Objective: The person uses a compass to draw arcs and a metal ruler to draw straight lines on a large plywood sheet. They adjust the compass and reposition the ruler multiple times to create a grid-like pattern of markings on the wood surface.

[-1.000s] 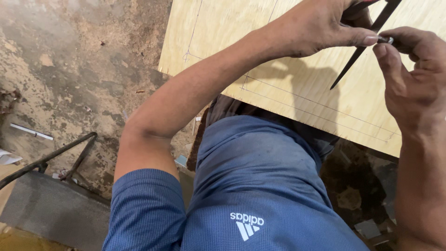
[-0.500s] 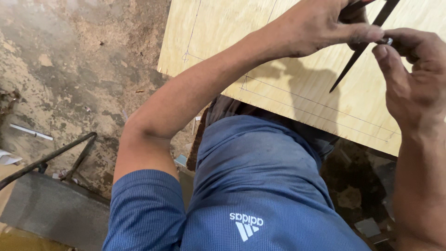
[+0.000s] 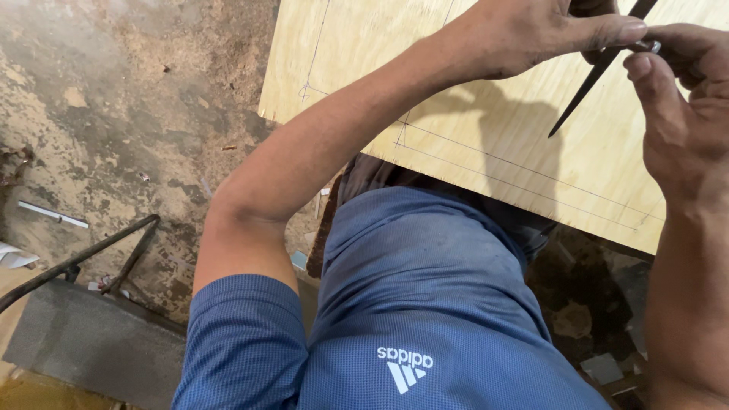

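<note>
Landmark: plywood sheet (image 3: 486,144), pale, pencil lines drawn across it, lying flat over the person's lap.

A dark metal divider (image 3: 592,83) is held above the sheet's upper right part. One pointed leg is seen slanting down-left, its tip close over the wood near the pencil lines; contact with the surface cannot be told. The tool's upper end is cut off by the frame edge.

Left hand (image 3: 531,30): reached across over the sheet's top, closed on the divider, thumb pressed along toward the small silver screw (image 3: 651,45) on the leg. Its shadow is cast on the wood just below.

Right hand (image 3: 680,121): at the sheet's right edge, thumb and fingertips pinched around the same silver screw, rest of the fingers curled. Both hands are touching at the screw.

Below the sheet's near edge, a blue shirt (image 3: 425,304) and the lap are seen. Left of the sheet, rough sawdust-covered floor (image 3: 129,99) is seen, with a bent dark metal rod (image 3: 91,254) and a small white strip (image 3: 53,215) lying well apart from the sheet.
</note>
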